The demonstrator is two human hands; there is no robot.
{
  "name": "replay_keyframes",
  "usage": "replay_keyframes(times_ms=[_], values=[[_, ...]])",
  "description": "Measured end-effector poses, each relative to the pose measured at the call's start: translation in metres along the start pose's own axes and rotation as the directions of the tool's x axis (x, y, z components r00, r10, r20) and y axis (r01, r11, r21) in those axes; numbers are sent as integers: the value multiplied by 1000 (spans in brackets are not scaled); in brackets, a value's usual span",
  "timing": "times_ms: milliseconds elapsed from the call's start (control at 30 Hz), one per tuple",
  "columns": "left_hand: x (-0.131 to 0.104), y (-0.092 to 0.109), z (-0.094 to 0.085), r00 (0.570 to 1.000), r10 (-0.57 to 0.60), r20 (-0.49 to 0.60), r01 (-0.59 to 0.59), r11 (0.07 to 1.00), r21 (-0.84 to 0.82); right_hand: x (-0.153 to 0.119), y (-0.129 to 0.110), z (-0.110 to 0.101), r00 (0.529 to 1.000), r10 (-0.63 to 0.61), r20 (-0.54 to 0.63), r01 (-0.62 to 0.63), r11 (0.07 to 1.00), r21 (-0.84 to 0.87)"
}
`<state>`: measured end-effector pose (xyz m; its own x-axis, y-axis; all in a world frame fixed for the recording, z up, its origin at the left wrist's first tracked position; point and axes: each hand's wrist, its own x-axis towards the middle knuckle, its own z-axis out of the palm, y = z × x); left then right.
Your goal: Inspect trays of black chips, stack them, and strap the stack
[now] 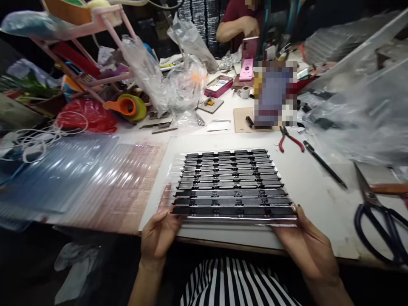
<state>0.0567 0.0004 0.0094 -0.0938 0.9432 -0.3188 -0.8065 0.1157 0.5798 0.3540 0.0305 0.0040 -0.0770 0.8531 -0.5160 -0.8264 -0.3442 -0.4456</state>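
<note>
R hand [314, 244] at 4 o'clk has fingertips hidden under tray [223, 220]; L hand [159, 236] at 7 has fingers blurry thru it, & fine detail on blk strips [226, 211] is too small to ID. Co-worker [234, 30] at 12:30 is cut off by top edge, scissors [371, 197] at 3:30 & bag [366, 110] at 3 by R edge, cable [35, 153] at 9 by L edge. Pixelated patch [274, 91] at 2 & blurry white item [75, 272] at 8: can't ID either.

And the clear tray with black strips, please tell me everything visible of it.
The clear tray looks like thin, glossy plastic. Its ridged rows hold black strips. It lies roughly level over the white board; whether they touch is unclear. The left hand holds its near left corner, the right hand its near right.
</note>
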Motion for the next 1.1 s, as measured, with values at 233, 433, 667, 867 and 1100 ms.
replay_keyframes(times_ms=[233, 433, 667, 867, 1100], values=[[3, -2, 3, 1000, -11, 14, 13, 996, -88, 3, 2, -1, 988, -7, 157, -2, 998, 57], [7, -9, 4, 998, 24, -65, -30, 995, -98, 5, 4, 2, 983, -13, 185, 12, 1000, 5], [6, -8, 3, 993, 8, -117, -15, 998, -54, 4, 2, 0, 985, -25, 173, 31, 999, -31], [5, -9, 2, 996, 20, -89, -23, 999, -42, 3, 2, -1, 988, -15, 156, 17, 1000, -9], [2, -6, 6, 997, -66, -48, 66, 998, 10, 0, 0, -1, 994, 11, 112, -4, 998, -59]])
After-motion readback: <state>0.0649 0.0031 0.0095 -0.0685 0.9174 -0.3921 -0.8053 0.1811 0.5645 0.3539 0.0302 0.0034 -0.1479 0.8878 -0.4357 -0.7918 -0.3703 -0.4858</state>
